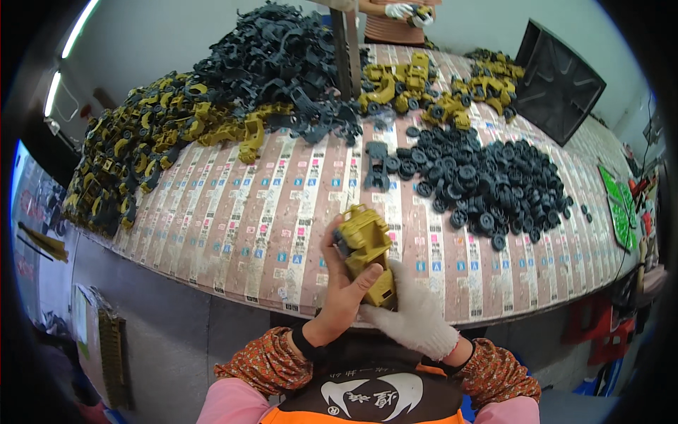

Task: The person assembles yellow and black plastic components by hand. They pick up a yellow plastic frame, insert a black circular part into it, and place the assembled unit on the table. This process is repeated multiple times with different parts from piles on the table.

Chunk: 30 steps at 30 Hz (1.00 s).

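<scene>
Just above the table's near edge, a yellow plastic toy truck body [369, 244] is held between both my hands. My bare left hand [340, 293] wraps its left side, with the thumb lying across the lower part. From the lower right my right hand [413, 311], in a white knitted glove, grips the body's bottom end. A dark part shows at the body's upper left, partly behind my fingers. Beyond it on the table lies a dark grey toy chassis [376, 167]. To its right spreads a heap of small dark wheels [487, 180].
A tall heap of dark grey plastic parts [272, 60] stands at the back, by an upright metal post [346, 56]. Yellow-and-grey toy pieces [127, 134] pile along the left. More yellow toy trucks [402, 85] lie far right of the post, near a black crate [560, 81]. Across the table, a person's gloved hands [409, 13] hold a piece.
</scene>
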### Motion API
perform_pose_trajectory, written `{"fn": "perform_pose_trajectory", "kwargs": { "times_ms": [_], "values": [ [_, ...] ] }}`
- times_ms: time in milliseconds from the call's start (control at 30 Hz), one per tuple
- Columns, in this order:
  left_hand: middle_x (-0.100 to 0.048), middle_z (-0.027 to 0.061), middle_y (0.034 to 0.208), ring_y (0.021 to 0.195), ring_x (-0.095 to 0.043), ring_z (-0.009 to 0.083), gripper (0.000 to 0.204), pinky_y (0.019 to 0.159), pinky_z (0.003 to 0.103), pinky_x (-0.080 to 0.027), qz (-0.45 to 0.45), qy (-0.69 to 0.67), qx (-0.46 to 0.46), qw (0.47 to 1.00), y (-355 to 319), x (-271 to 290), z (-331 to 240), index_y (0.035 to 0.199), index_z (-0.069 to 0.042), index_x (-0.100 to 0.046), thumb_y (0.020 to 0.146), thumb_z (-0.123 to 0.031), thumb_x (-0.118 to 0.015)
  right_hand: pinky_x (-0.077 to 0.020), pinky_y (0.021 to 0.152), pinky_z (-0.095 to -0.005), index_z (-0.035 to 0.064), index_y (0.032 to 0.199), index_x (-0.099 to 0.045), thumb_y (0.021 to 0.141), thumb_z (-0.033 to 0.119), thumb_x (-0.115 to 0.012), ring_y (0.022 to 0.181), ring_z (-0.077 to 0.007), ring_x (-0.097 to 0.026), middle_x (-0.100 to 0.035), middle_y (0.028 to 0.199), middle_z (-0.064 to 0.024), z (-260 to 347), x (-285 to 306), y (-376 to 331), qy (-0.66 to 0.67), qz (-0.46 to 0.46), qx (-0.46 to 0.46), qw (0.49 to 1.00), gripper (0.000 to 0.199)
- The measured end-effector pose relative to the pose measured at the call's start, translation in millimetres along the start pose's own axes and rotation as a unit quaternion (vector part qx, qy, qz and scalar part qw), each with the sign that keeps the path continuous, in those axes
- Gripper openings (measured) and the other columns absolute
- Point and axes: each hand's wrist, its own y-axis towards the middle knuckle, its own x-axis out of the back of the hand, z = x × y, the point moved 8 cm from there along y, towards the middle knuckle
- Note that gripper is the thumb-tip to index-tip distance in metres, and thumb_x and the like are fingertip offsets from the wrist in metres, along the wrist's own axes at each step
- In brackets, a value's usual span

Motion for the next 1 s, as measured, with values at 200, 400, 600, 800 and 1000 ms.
{"fn": "perform_pose_trajectory", "kwargs": {
  "times_ms": [200,400,600,800,1000],
  "values": [
    [-0.048,0.0101,0.142,0.127,-0.055,0.0196,0.081,0.107,0.037,-0.047,-0.012,0.045,0.121,0.992,23,62,5,0.166,-0.021,-0.025,0.101,-0.022,-0.074,-0.0565,0.051,-0.0294,-0.0024,0.124,-0.057,0.093,0.026,-0.072,0.062,-0.0170,-0.069,-0.069,0.094,-0.0120,-21,63,80,0.247,0.019,-0.131,0.960,0.044],
    [-0.058,0.0010,0.122,0.108,-0.056,0.0106,0.043,0.092,0.031,-0.049,-0.082,0.177,0.180,0.964,48,169,-18,0.147,-0.015,-0.053,0.106,-0.019,-0.064,-0.0513,0.054,-0.0291,0.0023,0.119,-0.063,0.097,0.031,-0.073,0.068,-0.0200,-0.066,-0.063,0.089,-0.0080,-55,199,206,0.306,-0.151,-0.076,0.937,0.038],
    [-0.063,0.0071,0.115,0.101,-0.059,0.0150,0.042,0.089,0.031,-0.050,-0.161,0.322,0.100,0.928,113,301,-33,0.139,-0.010,-0.056,0.103,-0.024,-0.070,-0.0555,0.069,-0.0285,-0.0082,0.144,-0.051,0.099,0.017,-0.066,0.081,-0.0147,-0.063,-0.064,0.104,-0.0069,-15,217,265,0.215,-0.200,0.030,0.955,0.054],
    [-0.066,0.0180,0.131,0.122,-0.063,0.0348,0.050,0.107,0.042,-0.047,-0.220,0.524,-0.048,0.821,213,401,-54,0.137,-0.008,-0.060,0.100,-0.039,-0.071,-0.0588,0.086,-0.0411,0.0030,0.124,-0.067,0.089,0.011,-0.076,0.103,-0.0334,-0.072,-0.071,0.118,-0.0208,37,44,156,-0.104,-0.016,0.177,0.979,0.037],
    [-0.054,0.0160,0.154,0.148,-0.040,0.0405,0.061,0.117,0.062,-0.033,-0.198,0.643,0.020,0.739,296,375,-61,0.145,-0.015,-0.058,0.099,-0.054,-0.066,-0.0451,0.114,-0.0587,0.0082,0.145,-0.061,0.094,0.021,-0.074,0.137,-0.0528,-0.052,-0.053,0.151,-0.0301,7,-28,48,-0.285,0.062,0.181,0.939,0.054]
  ]
}}
